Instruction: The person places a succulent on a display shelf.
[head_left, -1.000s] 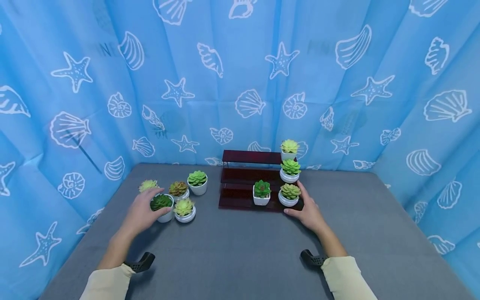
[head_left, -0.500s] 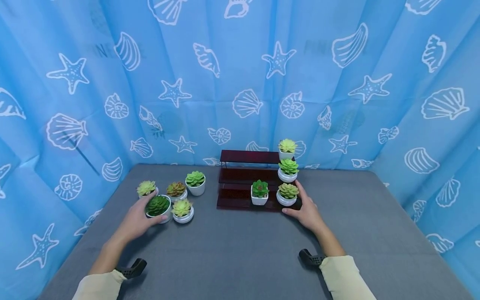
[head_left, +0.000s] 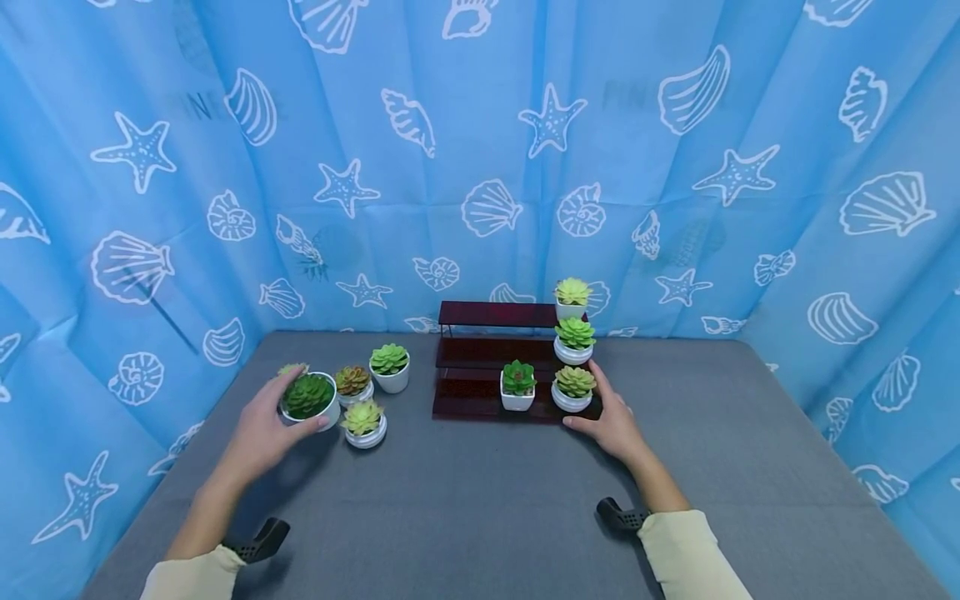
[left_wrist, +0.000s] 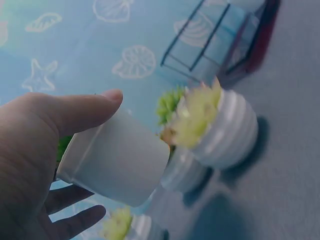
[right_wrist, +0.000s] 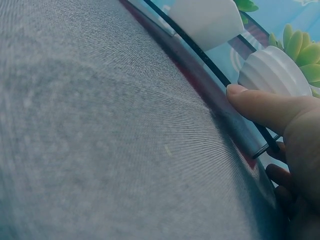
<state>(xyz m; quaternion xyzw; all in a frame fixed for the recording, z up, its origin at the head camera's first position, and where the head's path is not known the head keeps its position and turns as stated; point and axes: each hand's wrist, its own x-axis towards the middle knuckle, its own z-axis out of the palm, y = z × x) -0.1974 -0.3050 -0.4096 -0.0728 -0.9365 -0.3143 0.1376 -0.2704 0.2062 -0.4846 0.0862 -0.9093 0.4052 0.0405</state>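
The left hand (head_left: pixel 258 433) was grasping the white pot (left_wrist: pixel 117 160) of a dark green plant (head_left: pixel 309 396), with the thumb on one side and fingers on the other. This pot was in the air above the left part of the grey bench (head_left: pixel 465 508). Just to its right stood a brown plant (head_left: pixel 352 381) and, nearer, a pale plant (head_left: pixel 363 418); a bright green plant (head_left: pixel 388 360) stood farther away. The right hand (head_left: pixel 617 427) was gripping the near right corner of a dark red rack (head_left: pixel 468 393), its thumb at the front edge. Just beside this hand, on the lowest tier, was a yellow-green plant (head_left: pixel 575 382); whether they touched, I could not tell. To its left stood a plant in a square pot (head_left: pixel 517 402). The middle and top tiers carried one plant each, at the right end.
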